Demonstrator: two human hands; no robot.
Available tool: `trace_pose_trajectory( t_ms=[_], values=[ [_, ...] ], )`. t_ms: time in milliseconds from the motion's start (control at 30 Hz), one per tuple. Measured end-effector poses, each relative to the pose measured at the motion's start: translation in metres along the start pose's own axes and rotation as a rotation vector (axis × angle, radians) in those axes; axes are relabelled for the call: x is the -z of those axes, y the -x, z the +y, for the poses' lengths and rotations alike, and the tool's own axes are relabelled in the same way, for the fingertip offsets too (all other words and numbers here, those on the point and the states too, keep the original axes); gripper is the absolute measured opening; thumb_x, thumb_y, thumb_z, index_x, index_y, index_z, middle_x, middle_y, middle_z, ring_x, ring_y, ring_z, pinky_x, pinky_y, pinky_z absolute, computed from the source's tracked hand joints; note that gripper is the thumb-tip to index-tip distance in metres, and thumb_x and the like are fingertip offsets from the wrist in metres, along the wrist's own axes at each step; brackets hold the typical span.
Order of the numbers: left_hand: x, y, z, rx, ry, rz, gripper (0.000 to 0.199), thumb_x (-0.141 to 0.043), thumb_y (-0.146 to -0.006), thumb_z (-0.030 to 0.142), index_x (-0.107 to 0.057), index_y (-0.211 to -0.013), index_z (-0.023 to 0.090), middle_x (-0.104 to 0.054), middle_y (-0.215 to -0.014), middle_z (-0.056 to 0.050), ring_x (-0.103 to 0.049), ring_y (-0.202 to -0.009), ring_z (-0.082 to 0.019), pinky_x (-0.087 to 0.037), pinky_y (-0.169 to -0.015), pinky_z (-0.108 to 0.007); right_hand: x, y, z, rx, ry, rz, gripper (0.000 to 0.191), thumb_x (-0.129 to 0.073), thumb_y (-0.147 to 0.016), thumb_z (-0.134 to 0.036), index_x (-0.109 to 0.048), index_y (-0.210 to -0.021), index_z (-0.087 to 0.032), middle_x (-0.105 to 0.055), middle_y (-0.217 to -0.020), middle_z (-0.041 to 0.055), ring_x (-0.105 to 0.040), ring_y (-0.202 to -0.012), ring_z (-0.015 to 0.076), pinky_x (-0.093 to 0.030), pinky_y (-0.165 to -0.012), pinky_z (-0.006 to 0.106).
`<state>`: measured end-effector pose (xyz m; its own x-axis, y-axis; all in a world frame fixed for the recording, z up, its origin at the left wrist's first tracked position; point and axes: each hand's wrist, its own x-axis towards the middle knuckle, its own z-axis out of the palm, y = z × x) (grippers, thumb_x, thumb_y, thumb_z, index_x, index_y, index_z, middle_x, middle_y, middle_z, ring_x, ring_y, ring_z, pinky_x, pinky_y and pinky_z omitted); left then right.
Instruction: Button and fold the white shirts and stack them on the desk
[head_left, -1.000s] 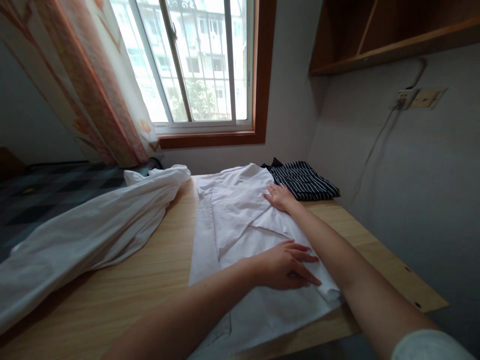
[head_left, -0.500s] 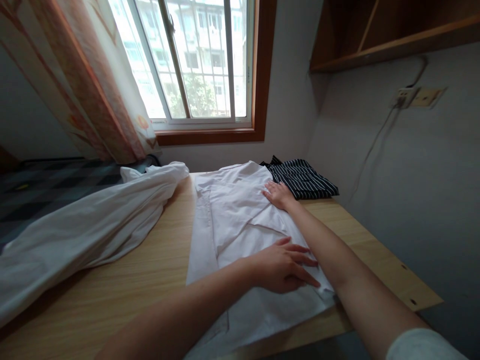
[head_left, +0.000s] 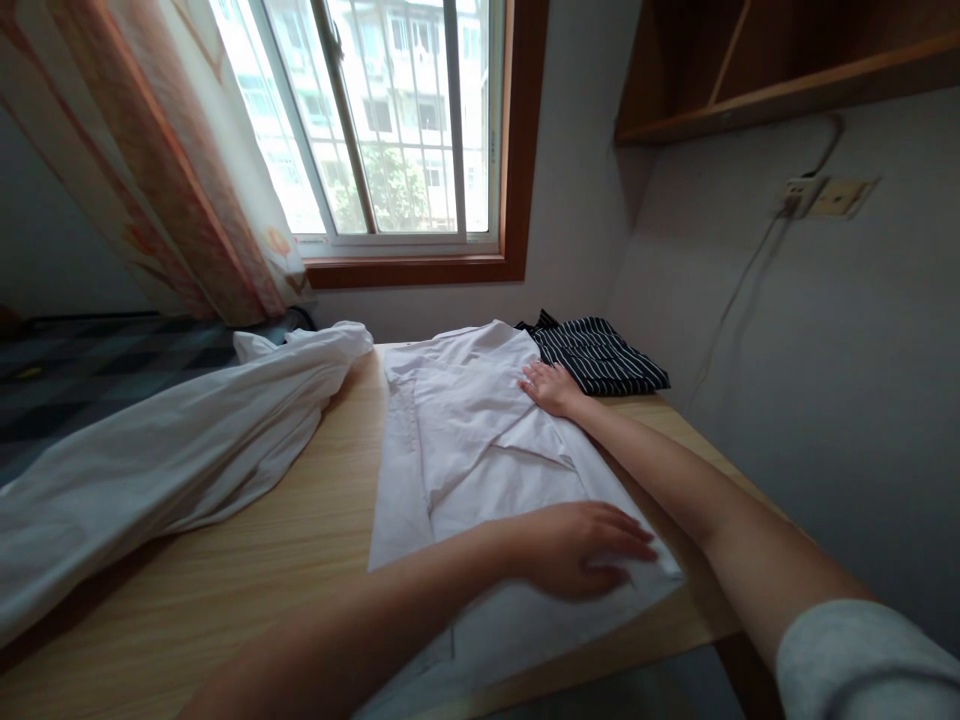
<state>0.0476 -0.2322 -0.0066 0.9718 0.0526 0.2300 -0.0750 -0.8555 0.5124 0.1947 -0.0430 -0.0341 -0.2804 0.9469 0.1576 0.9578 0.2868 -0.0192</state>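
Note:
A white garment (head_left: 465,400), partly folded, lies lengthwise on the wooden table (head_left: 300,530). Near its front right corner is my left hand (head_left: 581,550), slightly blurred, with its fingers apart over the cloth and nothing held. Farther back, my right hand (head_left: 551,388) rests flat on the garment's right edge, its fingers spread. Just beyond that hand sits a folded black garment with white stripes (head_left: 600,355), beside the white one.
Another white cloth (head_left: 187,440) is heaped along the table's left side. Behind it is a dark checked surface (head_left: 135,365). A curtain (head_left: 180,180) hangs by the window, and a wooden shelf (head_left: 795,85) juts out at the upper right.
My left hand has shifted a little to the right along the front of the garment, its fingers drawn closer to each other. The garment's front right corner lies flatter. My right hand has stayed on the cloth.

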Motion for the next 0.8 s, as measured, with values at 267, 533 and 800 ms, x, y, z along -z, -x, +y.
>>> trace_pose_trajectory(
  t_ms=[267,533,800],
  values=[
    [0.018,-0.012,-0.042,0.354,-0.404,0.041,0.051,-0.049,-0.098,0.047,-0.054,-0.143,0.024,-0.037,-0.158,-0.018,-0.031,-0.146,-0.04,-0.027,-0.117,-0.059,-0.003,0.0,-0.001,-0.002,0.022,0.046,0.058,-0.026,-0.105,-0.048,-0.042,-0.15,-0.016,-0.037,-0.158,0.0136,-0.031,-0.148,0.0245,-0.019,-0.12,0.049],
    [-0.009,0.004,0.008,0.185,-0.328,-0.114,0.055,-0.04,-0.099,0.056,-0.044,-0.149,0.034,-0.03,-0.163,-0.008,-0.016,-0.152,-0.035,-0.007,-0.121,-0.062,-0.004,0.0,0.0,-0.013,-0.016,0.04,0.058,-0.025,-0.105,-0.049,-0.043,-0.15,-0.016,-0.037,-0.159,0.0119,-0.03,-0.149,0.0228,-0.018,-0.12,0.047],
    [-0.015,0.001,0.032,0.147,-0.201,-0.158,0.068,-0.05,-0.094,0.057,-0.04,-0.153,0.024,-0.031,-0.163,-0.008,-0.011,-0.152,-0.035,-0.008,-0.123,-0.058,-0.006,-0.002,0.001,-0.023,-0.037,0.035,0.06,-0.025,-0.104,-0.051,-0.042,-0.15,-0.017,-0.037,-0.159,0.0119,-0.031,-0.148,0.023,-0.017,-0.12,0.048]
  ],
)
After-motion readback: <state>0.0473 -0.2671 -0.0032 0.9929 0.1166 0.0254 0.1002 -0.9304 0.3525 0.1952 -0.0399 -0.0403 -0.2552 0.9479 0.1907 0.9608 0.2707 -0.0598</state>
